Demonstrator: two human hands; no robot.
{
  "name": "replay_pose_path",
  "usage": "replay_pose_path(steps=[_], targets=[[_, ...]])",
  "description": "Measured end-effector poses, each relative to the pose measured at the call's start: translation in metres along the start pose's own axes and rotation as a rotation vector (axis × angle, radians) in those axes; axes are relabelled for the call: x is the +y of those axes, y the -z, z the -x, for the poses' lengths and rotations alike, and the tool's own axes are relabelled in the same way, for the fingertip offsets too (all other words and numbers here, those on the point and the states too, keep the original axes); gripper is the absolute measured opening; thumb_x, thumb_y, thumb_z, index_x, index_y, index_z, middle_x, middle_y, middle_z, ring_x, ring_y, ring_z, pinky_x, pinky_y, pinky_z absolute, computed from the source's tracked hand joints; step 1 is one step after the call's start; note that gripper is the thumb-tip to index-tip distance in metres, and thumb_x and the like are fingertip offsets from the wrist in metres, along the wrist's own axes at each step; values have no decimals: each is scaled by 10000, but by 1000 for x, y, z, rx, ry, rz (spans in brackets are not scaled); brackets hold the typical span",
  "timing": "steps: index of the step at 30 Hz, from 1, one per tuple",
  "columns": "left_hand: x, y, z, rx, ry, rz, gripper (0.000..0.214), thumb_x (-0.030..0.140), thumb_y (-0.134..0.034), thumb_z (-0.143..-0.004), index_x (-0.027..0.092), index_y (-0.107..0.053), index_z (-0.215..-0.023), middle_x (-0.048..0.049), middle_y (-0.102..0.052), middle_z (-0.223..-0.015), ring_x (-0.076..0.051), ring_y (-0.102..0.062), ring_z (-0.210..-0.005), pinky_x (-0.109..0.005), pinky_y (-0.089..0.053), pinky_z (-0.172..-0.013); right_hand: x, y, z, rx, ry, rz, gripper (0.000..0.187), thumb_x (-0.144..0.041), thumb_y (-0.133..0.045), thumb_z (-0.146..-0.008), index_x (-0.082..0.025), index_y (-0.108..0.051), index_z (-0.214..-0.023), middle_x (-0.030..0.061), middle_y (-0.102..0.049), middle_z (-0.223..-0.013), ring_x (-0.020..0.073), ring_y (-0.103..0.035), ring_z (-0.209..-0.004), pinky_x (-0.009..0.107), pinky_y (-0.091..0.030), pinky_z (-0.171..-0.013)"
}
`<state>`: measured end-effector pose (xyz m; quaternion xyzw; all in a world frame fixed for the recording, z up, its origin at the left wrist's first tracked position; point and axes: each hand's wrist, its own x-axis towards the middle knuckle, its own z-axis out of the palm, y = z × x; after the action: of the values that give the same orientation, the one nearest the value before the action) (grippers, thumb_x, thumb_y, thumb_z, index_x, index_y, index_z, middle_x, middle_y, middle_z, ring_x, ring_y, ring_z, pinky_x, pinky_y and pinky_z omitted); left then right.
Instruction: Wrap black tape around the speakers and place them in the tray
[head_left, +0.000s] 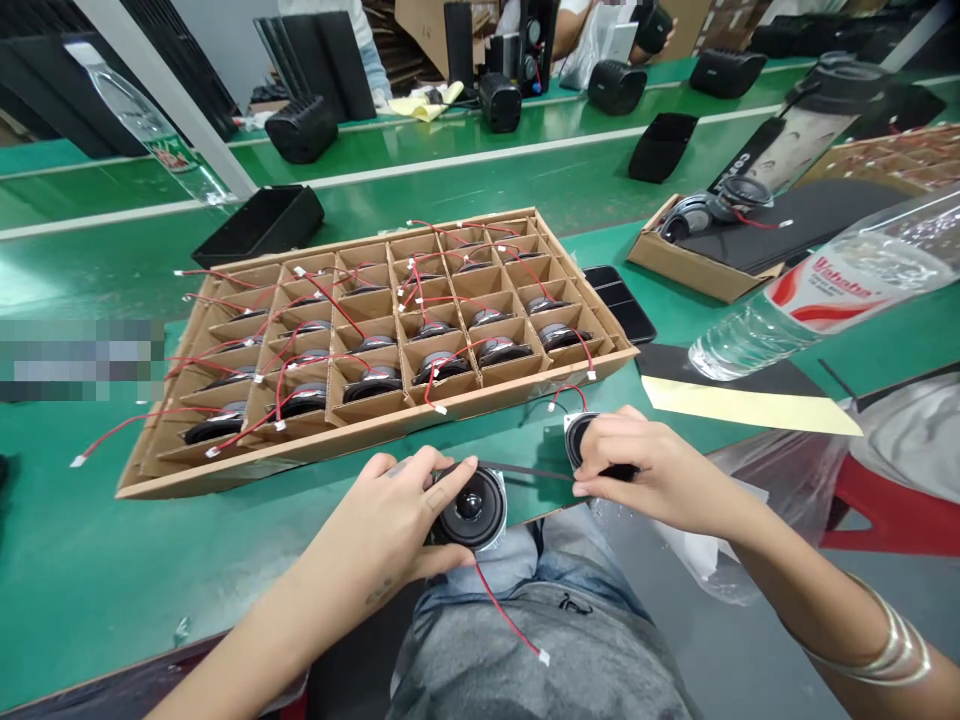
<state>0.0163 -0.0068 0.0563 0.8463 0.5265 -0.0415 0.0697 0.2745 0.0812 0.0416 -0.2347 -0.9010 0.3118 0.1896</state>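
Observation:
My left hand (420, 505) grips a small round speaker driver (474, 508) by its frame, cone facing up, over the table's front edge. A red wire with a white plug hangs from that driver toward my lap. My right hand (634, 465) pinches the end of a thin black strip (532, 470), which stretches across to the driver's upper rim under my left fingers. Behind my right fingers a second speaker driver (576, 435) lies on the table, partly hidden. Just beyond, a cardboard divider tray (375, 425) holds several drivers with red wires.
Right of the tray lie a phone (619, 305), a water bottle (817, 300) and yellow-edged paper (750, 403). A shallow box (690, 265) stands farther right. A black open case (259, 222) sits behind the tray. Across the green line are speakers (301, 130) and other people.

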Motion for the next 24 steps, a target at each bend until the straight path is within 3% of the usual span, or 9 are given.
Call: replay_pose_path(steps=[11,21,24], targets=[[10,1,2,-38,78,-73,685,462,-687,-676,271,-426,-1280,-63,-580,-1022,-193,-594,-829,-305,-396,-694,-15,-16,14,-14,0,124,201,-202,-504,-887,-170,-540,-692,-13,-548,-689,120,-464,-653,294,-244,-681],[11,5,-2,-58,10,-195,658,451,-637,-733,341,-353,-1316,-66,-550,-975,-197,-577,-775,-296,-362,-650,-40,-38,16,-19,94,266,305,-162,-385,-927,-145,-538,-664,9,-521,-637,127,-399,-602,301,-207,-607],[13,5,-1,-47,-12,-256,646,477,-605,-749,370,-327,-1322,-70,-540,-953,-204,-573,-730,-307,-346,-627,-47,-39,11,-55,108,299,269,-211,-446,-915,-151,-537,-669,1,-514,-625,133,-401,-605,302,-218,-598]])
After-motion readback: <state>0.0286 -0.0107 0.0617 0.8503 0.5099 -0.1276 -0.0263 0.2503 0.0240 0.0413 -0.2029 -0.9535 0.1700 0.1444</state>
